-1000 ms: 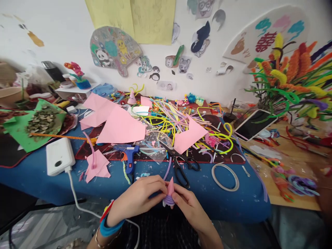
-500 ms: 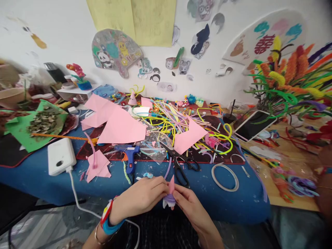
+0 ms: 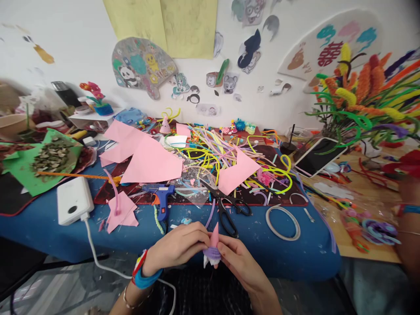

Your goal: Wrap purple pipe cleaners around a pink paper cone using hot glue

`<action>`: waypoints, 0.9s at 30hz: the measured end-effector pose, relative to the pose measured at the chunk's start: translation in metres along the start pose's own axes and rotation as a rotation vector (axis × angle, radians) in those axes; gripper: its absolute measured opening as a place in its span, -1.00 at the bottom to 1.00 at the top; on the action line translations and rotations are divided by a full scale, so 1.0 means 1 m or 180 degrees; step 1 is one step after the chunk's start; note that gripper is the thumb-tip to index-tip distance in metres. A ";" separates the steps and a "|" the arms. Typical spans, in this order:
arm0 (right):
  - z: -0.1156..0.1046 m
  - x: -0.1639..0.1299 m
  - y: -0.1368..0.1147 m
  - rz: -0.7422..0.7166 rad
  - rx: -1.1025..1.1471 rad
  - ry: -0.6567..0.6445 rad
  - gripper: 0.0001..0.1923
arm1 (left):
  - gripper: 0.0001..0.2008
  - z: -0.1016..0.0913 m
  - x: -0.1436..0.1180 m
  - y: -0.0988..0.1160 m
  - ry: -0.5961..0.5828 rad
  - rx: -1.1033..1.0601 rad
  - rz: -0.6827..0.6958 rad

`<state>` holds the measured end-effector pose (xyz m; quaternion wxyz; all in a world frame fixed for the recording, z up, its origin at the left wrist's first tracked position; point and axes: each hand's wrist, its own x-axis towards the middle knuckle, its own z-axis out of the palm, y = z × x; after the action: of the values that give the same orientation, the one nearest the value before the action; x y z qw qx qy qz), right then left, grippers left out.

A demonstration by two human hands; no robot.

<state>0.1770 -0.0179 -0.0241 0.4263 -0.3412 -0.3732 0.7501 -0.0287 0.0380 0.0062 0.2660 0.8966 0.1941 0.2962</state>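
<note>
Pinching pink cone (image 3: pixel 214 238) off table edge (image 3: pixel 262 267)

Bare forearms, no sleeves; on my left wrist (image 3: pixel 144 273) a blue band with red trim, plus a thin bracelet (image 3: pixel 126 299) below it.

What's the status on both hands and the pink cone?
Left hand and right hand both pinch the pink cone at the table edge. Scissors lie just beyond, apart. Nothing between.
</note>
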 end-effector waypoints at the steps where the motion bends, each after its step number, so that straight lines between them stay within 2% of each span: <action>1: 0.000 0.000 0.000 0.0007 0.0038 0.0011 -0.60 | -0.84 0.000 -0.001 -0.001 0.0050 -0.0020 -0.0026; 6: 0.004 0.000 -0.003 0.0029 0.0143 -0.0010 -0.59 | -0.87 -0.001 -0.001 0.002 0.0174 0.0021 -0.0033; 11: 0.008 -0.002 -0.002 -0.0028 0.0163 0.0112 -0.58 | -0.91 0.006 -0.008 0.007 0.0513 -0.0186 -0.0066; 16: 0.014 0.001 0.012 -0.0343 0.0088 0.0717 -0.64 | -0.68 0.027 -0.028 0.011 0.1057 -0.0066 -0.0352; 20: 0.024 0.009 0.024 -0.0661 -0.0103 0.0902 -0.64 | -0.55 0.048 -0.039 0.012 0.1621 0.0000 -0.0674; 24: 0.035 0.011 0.025 -0.0924 -0.0549 0.0716 -0.64 | -0.62 0.060 -0.045 0.012 0.2225 0.0134 -0.0887; 27: 0.043 0.012 0.017 -0.1081 -0.1280 0.0379 -0.64 | -0.67 0.062 -0.052 0.010 0.2700 0.0056 -0.0947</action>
<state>0.1298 -0.0250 -0.0199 0.4909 -0.3951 -0.5408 0.5573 -0.0263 -0.0184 -0.0531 0.1950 0.6604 0.4153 0.5944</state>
